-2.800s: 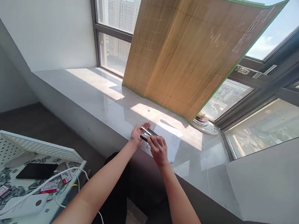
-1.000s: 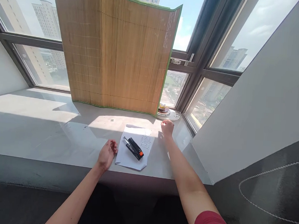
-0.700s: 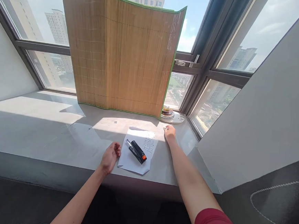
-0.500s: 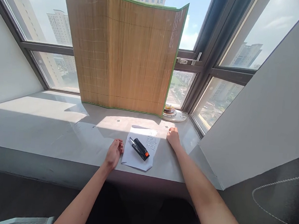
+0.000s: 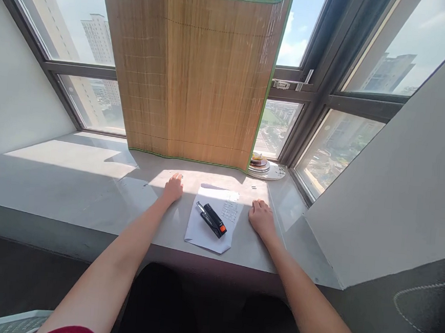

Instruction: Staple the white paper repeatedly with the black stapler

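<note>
My left hand reaches onto the sill left of the paper, fingers bent down. Its fingertips are beside a small dark piece, too small to name; whether they touch it I cannot tell. My right hand rests on the sill right of the paper, fingers slightly apart and loosely bent, nothing visible in them. Between the hands lie white paper sheets with a printed grid at the upper right. A black stapler with an orange patch lies diagonally on them. Another small dark piece sits beyond my right hand.
A tall bamboo mat with green edging stands along the back of the white sill, against the window. Stacked plates stand at its right foot. A sloping white wall borders the right side. My knees are below the sill's front edge.
My left hand has moved forward from beside the paper to the small dark piece. My right hand has drawn back from near the other piece. The view has shifted slightly.
</note>
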Tool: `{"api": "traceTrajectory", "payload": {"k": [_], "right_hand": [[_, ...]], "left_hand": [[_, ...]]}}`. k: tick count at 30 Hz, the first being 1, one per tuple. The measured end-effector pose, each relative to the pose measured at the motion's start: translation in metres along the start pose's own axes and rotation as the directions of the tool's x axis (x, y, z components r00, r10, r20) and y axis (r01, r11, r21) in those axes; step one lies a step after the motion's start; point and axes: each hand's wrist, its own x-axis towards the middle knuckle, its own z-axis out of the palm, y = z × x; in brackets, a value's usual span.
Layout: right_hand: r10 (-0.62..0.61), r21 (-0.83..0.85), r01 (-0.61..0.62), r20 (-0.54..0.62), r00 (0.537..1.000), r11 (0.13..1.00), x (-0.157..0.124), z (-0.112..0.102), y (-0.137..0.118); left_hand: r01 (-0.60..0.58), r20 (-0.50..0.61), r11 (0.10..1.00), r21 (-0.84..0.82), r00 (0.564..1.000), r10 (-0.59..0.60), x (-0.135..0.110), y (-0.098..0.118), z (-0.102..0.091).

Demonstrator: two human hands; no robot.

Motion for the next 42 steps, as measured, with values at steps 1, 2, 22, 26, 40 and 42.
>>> {"api": "traceTrajectory", "payload": {"k": [1,2,22,26,40,42], "right_hand": [[0.004,-0.004,-0.004,-0.003,1.000,1.000,0.000,0.000,0.000],[0.005,-0.007,-0.005,-0.006,1.000,1.000,-0.001,0.000,-0.001],[0.024,0.150,-0.027,0.022,0.999,0.988,-0.004,-0.019,-0.010],[-0.055,0.440,0.109,-0.134,0.989,0.891,-0.026,-0.031,-0.037],[-0.413,0.541,0.433,-0.167,0.896,0.721,-0.071,-0.021,-0.094],[-0.426,0.576,0.439,-0.167,0.889,0.689,-0.071,-0.024,-0.092]], "left_hand": [[-0.023,0.023,1.000,-0.009,0.999,0.024,0.006,-0.003,0.003],[-0.038,0.038,0.999,-0.017,0.999,0.039,0.011,-0.006,0.006],[-0.234,-0.277,0.907,-0.349,0.951,0.139,-0.116,0.035,-0.013],[-0.283,-0.290,0.855,-0.434,0.943,0.164,-0.136,0.042,-0.016],[-0.338,-0.217,0.572,-0.747,0.938,0.272,-0.147,0.047,-0.029],[-0.327,-0.197,0.594,-0.735,0.941,0.274,-0.146,0.045,-0.027]]}}
